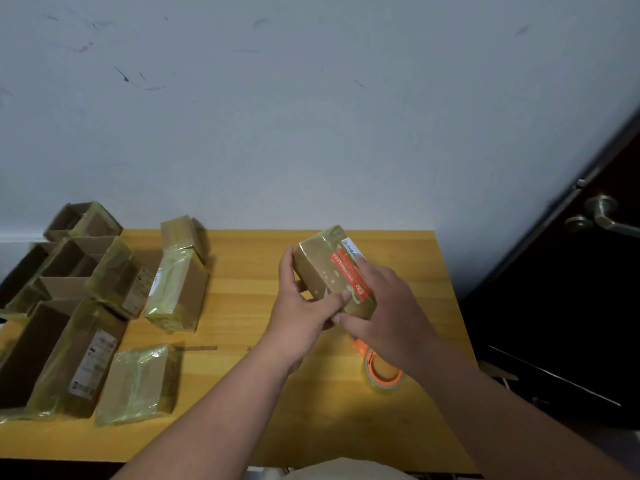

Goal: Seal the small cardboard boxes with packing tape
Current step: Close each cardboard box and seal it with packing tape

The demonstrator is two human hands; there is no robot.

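You are holding a small taped box (pixel 334 271) up over the right half of the bench (pixel 249 299), nearer its far edge than its near one, and clear of the wood. Your left hand (pixel 300 308) is gripping the box from its left side, with the fingers curled round the far end and the thumb lying across the near face. Your right hand (pixel 384 306) is lying over the box's right side, its fingers pressing flat along the top where the red strip runs, and its thumb is reaching under the near corner, so it too is holding the box. The box is sitting tilted, with one end pointing toward the wall.

A roll of clear tape on an orange dispenser (pixel 381 370) is resting on the bench just below your right wrist, near the right edge; your forearm is partly hiding it.

Along the left edge a cluster of open boxes (pixel 69 271) is standing with flaps up. Just right of them a closed taped box (pixel 180 282) is leaning toward the far edge, and another flat taped box (pixel 138 382) is lying near the front left corner.
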